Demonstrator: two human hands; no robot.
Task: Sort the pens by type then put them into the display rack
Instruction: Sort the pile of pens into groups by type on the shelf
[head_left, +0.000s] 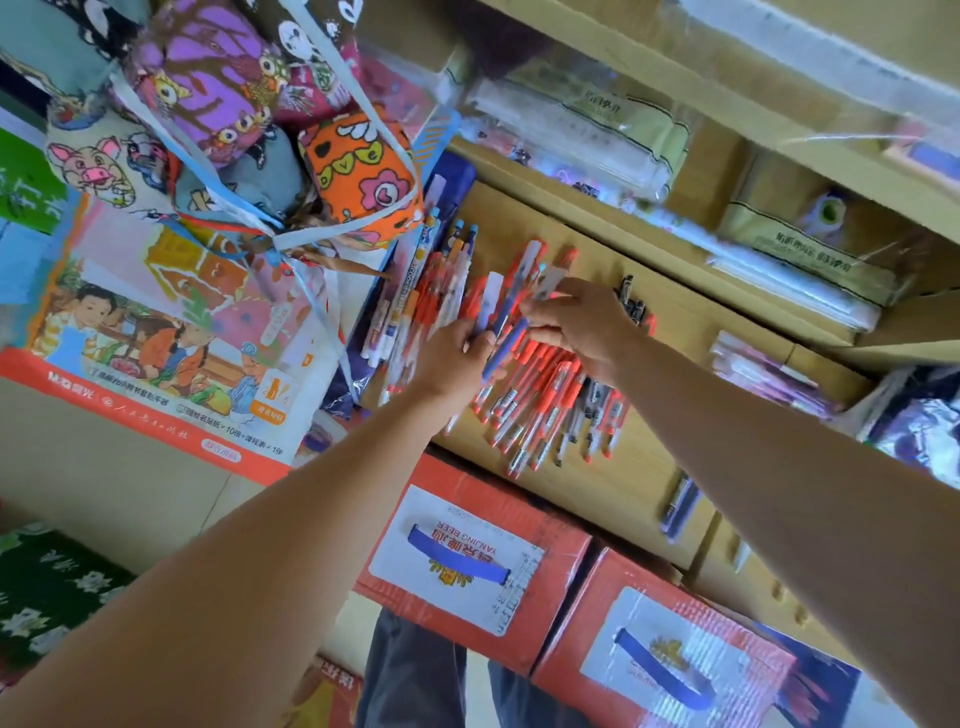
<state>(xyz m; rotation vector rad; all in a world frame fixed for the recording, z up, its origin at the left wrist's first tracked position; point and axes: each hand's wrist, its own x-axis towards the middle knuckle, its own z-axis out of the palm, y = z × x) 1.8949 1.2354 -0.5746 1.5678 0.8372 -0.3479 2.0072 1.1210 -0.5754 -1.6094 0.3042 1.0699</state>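
Above the red cartons (452, 480), on the wooden shelf (623, 483), we judge sorting half done: red-gripped clear pens (540, 410) lie fanned loose. Our left hand (457, 358) grips several blue-and-white pens (493, 301); our right hand (582, 322) pinches one of them. Beyond, a mixed pile (415, 306) waits; we see no rack.

The red cardboard box with a white label (448, 477) reads YANJING BEER, upside down — the orange patterned fabric pouch (358, 171) shows "ove", and the illustrated paper pack with a red band (156, 400) carries M&G.
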